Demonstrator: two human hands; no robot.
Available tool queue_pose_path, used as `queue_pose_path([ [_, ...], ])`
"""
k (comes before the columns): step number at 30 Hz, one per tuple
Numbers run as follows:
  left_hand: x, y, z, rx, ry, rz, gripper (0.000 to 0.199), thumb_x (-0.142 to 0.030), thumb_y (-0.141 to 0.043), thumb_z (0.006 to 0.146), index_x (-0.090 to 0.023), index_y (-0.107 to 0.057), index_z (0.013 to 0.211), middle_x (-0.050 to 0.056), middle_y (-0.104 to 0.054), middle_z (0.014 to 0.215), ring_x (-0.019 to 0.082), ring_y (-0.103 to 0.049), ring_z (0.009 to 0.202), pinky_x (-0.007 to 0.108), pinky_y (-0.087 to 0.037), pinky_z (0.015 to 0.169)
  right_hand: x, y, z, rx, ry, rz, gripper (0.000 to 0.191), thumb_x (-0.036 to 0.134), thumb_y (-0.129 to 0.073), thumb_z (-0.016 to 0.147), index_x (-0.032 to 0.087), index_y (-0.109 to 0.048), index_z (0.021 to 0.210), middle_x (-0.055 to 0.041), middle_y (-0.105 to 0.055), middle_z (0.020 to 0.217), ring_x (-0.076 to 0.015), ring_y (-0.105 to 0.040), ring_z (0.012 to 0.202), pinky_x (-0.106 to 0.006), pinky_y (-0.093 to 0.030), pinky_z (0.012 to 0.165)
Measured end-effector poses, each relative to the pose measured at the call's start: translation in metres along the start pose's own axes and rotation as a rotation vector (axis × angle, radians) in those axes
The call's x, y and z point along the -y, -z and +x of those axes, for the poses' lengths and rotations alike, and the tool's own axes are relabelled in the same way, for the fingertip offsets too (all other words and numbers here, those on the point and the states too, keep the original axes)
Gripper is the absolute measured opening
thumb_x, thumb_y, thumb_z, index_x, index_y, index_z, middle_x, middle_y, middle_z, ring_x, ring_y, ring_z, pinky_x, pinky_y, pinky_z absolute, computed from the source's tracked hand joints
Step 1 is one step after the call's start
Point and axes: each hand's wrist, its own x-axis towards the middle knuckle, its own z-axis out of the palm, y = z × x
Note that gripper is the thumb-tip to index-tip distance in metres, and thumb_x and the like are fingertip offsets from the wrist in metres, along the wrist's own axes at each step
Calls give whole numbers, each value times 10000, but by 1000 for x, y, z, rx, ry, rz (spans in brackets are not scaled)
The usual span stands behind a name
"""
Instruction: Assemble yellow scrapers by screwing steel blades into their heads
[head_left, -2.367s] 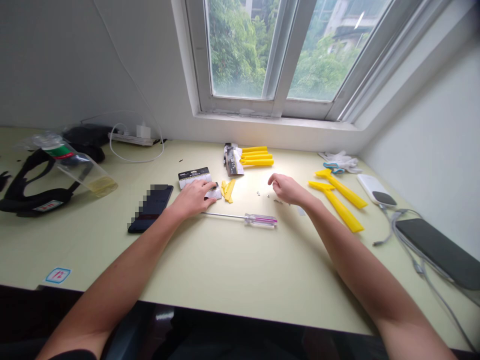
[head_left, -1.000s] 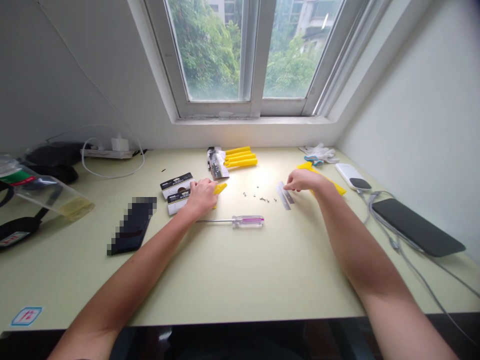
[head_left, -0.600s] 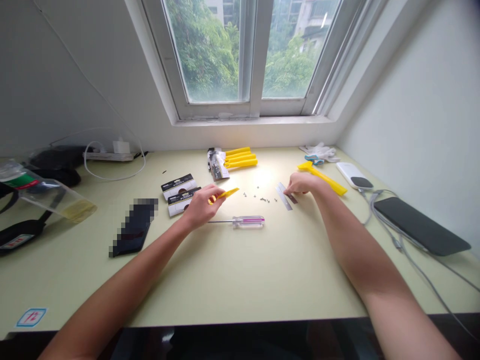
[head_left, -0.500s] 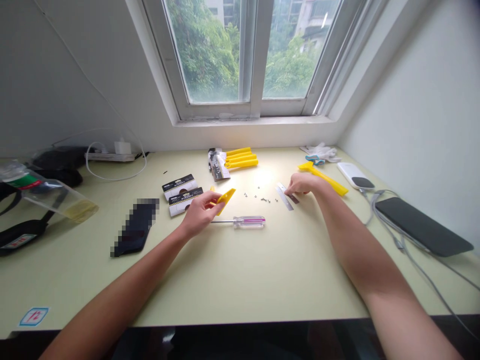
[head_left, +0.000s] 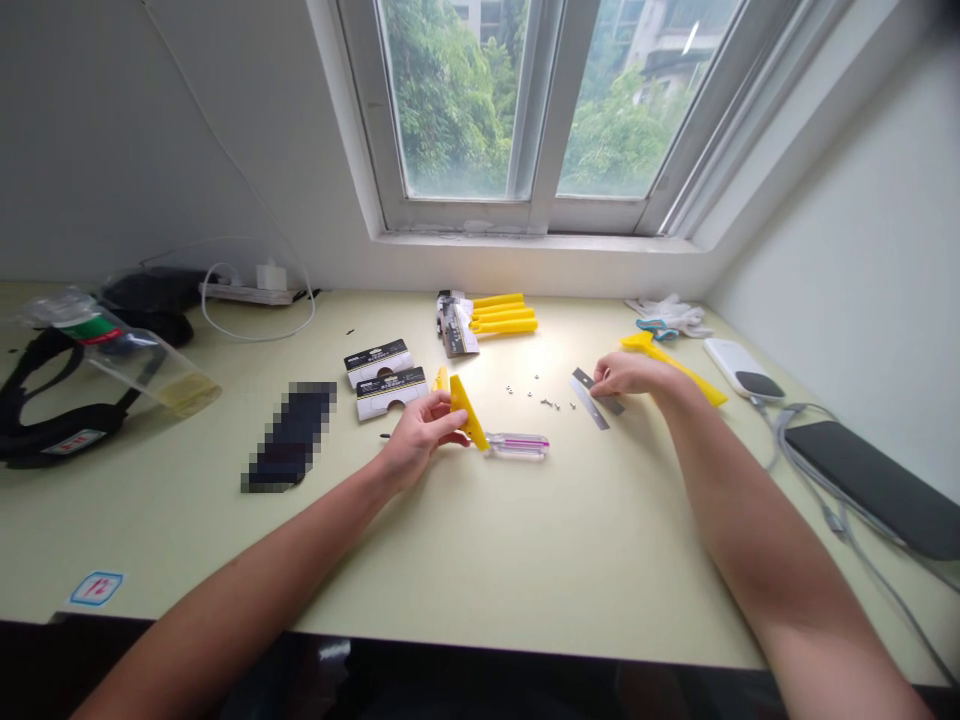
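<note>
Over the pale green bench (head_left: 525, 560), the left hand (head_left: 418, 440) has its fingers (head_left: 450, 425) closed around a yellow plastic scraper (head_left: 465, 412), held tilted just beside a clear-handled screwdriver (head_left: 517, 446). The right hand (head_left: 634, 374) curls its fingers (head_left: 606, 382) at two steel blades (head_left: 589, 398) on the bench; whether they grip, I can't tell. Small screws (head_left: 536, 392) lie scattered between the hands, and another yellow scraper (head_left: 675, 368) lies just beyond the right hand.

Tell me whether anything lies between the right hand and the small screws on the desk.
Yes: flat steel blades lie at the fingers of the right hand, directly between it and the small screws. Nothing else visible lies in that gap.
</note>
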Motion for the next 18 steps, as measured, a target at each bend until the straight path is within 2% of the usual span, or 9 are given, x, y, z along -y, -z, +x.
queue_pose_path([
  [4,-1,-3,-2,-9,-20,-12,302,-296,-756,786,-163,-649,1036,82,-694,978,148,-644,822,233,-504,649,-1,8,-3,-92,16,75,407,319,-698,708,154,-665,1078,-96,-728,1022,-192,-666,815,-249,-469,634],
  [6,-1,-4,-2,-9,-20,-7,293,-315,-760,784,-156,-640,998,72,-687,919,130,-628,742,219,-486,586,5,14,-9,-112,33,116,442,351,-667,747,160,-628,1144,-100,-720,1080,-187,-672,825,-244,-477,625],
  [10,1,-5,-2,-29,-8,45,301,-361,-758,782,-152,-611,940,31,-643,793,112,-594,627,228,-494,524,33,22,-31,-132,160,218,409,390,-652,759,190,-605,1113,-79,-730,1004,-194,-671,804,-262,-483,627],
  [13,2,-4,-3,-23,3,107,314,-388,-737,795,-151,-599,947,35,-642,824,121,-612,628,249,-523,532,58,22,-49,-123,296,246,386,411,-641,768,223,-581,1100,-41,-731,939,-191,-669,817,-274,-484,671],
  [16,2,-5,-6,18,-13,296,339,-419,-687,830,-153,-607,1024,29,-638,793,114,-588,571,222,-464,458,72,23,-62,-89,379,234,375,426,-633,772,251,-568,1097,-16,-730,923,-185,-667,804,-281,-478,679],
  [18,0,-7,-6,16,-47,450,369,-418,-659,850,-167,-594,1114,15,-639,752,121,-591,582,218,-454,471,70,26,-65,-97,360,236,390,432,-634,768,252,-561,1106,-21,-730,923,-189,-663,790,-284,-473,662],
])
